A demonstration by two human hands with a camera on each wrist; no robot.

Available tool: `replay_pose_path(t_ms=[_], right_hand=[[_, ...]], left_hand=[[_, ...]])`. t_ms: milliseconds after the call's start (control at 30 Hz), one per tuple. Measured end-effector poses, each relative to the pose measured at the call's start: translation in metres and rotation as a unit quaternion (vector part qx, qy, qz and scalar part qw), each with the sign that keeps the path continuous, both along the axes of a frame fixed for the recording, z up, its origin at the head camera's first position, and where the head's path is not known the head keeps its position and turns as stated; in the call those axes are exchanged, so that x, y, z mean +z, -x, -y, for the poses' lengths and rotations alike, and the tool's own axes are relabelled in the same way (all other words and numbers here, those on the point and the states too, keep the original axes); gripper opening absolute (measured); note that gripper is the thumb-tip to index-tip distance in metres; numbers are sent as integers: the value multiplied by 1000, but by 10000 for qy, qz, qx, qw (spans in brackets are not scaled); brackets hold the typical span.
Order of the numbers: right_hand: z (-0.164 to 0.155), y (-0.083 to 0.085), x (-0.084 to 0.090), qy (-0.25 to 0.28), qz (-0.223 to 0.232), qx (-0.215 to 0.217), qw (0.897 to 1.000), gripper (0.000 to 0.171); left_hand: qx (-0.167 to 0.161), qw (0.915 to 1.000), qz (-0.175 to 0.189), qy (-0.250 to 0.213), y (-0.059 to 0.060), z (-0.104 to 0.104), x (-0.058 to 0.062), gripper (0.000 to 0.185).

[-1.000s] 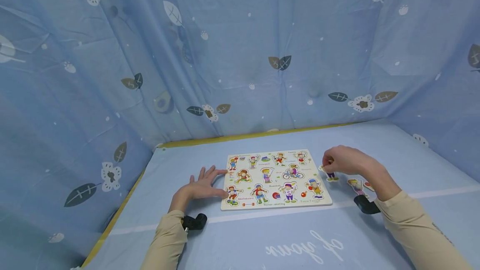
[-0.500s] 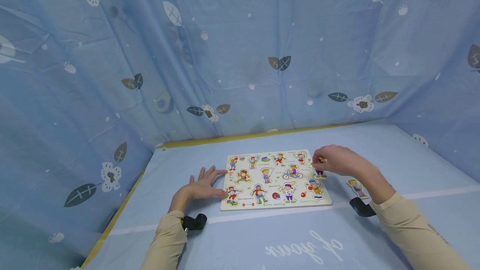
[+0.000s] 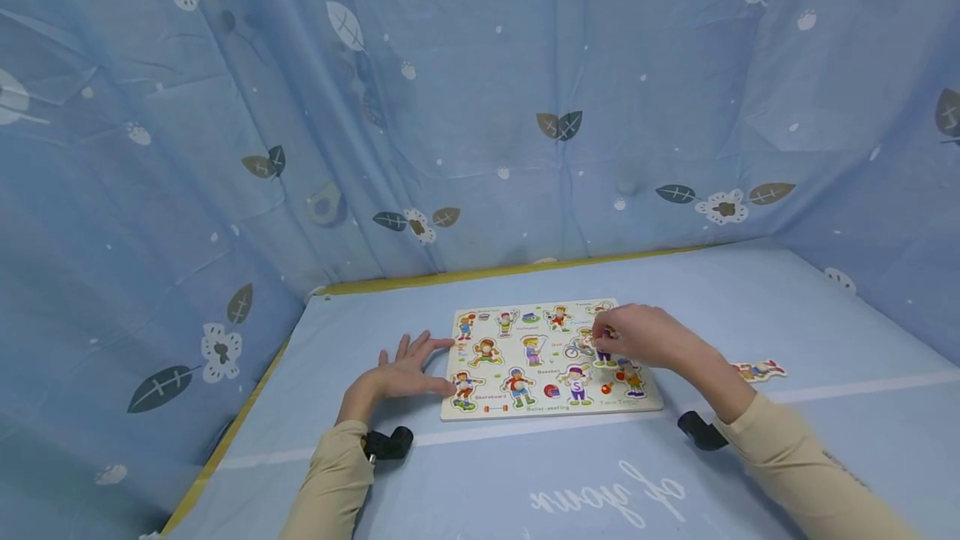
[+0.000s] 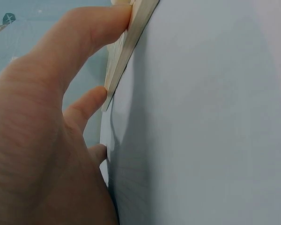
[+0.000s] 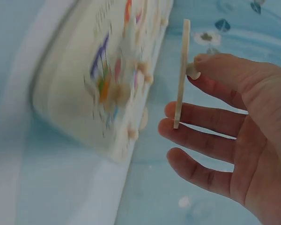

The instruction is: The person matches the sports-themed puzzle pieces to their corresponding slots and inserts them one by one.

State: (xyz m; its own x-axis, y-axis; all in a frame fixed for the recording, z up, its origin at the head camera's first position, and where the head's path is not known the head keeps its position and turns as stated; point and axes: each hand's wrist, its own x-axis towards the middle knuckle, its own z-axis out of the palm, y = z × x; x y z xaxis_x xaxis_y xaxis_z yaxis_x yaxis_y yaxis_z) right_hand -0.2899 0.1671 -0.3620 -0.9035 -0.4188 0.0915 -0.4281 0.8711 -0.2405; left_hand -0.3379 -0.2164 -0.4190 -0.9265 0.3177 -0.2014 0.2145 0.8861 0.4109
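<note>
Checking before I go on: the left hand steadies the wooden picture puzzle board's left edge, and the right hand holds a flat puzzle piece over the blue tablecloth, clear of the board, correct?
Not quite. The head view shows the right hand holding the flat puzzle piece over the wooden picture puzzle board, not the blue tablecloth. The left hand does steady its left edge.

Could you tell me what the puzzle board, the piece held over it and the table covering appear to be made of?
Puzzle board: probably wood or plywood, with a pale bare edge and glossy printed pictures on top.
Puzzle piece in the right hand: thin, stiff, pale on its edge, likely the same wood, with a small knob.
Table covering: blue cloth, apparently thin fabric, creased and printed like the curtains.
</note>
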Motion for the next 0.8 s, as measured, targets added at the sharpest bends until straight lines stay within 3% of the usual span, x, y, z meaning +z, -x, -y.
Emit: replay_pose_path(t_ms=[300, 600, 800], right_hand=[[26, -6, -10, 232, -111, 74, 9996, 4], [37, -8, -21, 15, -114, 143, 9998, 3], [44, -12, -24, -371, 2, 73, 9993, 11]], left_hand=[[27, 10000, 12, 4, 0, 0, 0, 90], [42, 10000, 35, -13, 2, 1, -2, 91], [24, 10000, 44, -31, 3, 1, -2, 91]])
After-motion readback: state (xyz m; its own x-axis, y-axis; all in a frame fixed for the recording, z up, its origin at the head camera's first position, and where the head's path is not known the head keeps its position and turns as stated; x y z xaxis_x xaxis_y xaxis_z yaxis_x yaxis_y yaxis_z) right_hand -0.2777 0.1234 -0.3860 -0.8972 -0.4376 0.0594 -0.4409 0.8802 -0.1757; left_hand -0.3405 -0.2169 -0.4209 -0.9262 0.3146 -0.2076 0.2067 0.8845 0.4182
